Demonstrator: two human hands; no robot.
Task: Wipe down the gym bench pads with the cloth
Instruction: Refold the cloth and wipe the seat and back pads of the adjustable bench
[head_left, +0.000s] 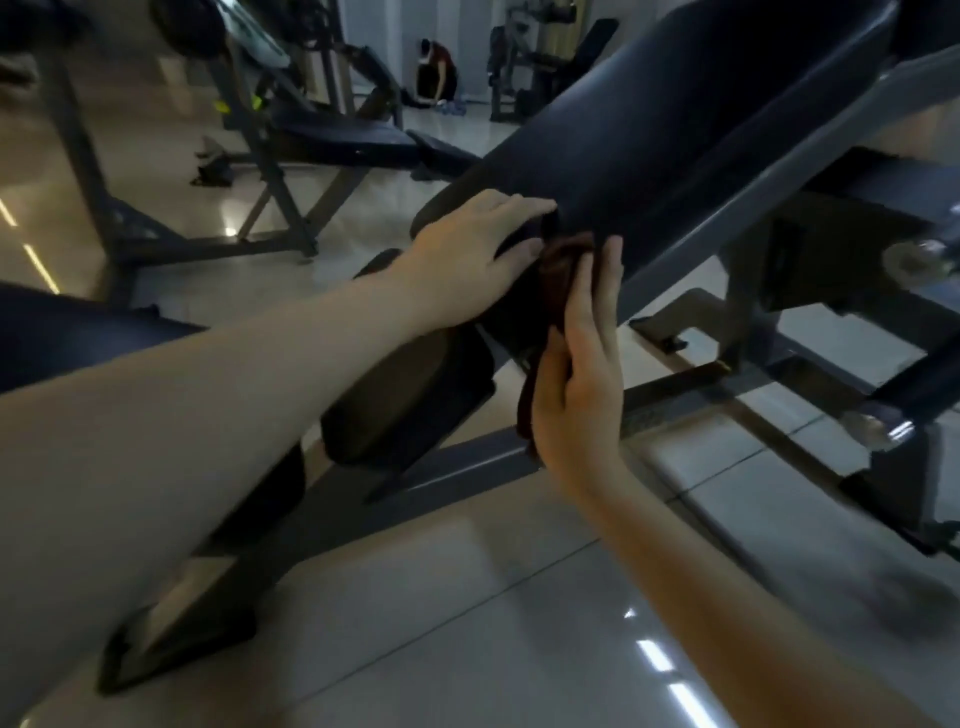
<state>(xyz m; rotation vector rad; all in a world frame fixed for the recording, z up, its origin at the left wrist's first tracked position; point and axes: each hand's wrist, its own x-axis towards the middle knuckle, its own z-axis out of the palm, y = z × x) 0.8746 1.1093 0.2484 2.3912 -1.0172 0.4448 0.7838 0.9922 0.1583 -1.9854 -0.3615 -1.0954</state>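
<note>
The right hand (582, 384) holds a dark reddish cloth (563, 254) flat against the lower end of the sloping back pad (675, 119). Its fingers are straight and point up along the pad, and the thumb is folded in against the cloth, whose loose end hangs below the palm. The left hand (467, 254) lies over the upper end of the seat pad (436, 215). Its fingers bend over the edge into the gap where the two pads meet, and its thumb is on the near side, just beside the cloth. Both forearms reach in from the bottom of the view.

Below the hands, another dark padded block (405, 400) sits on the bench's grey steel frame (467, 462), which stands on glossy pale floor tiles (467, 623). Further back is a second bench (353, 140) with its own metal frame. Well beyond it, a crouching person (439, 67) is near more gym machines; the detail there is too dim to make out.
</note>
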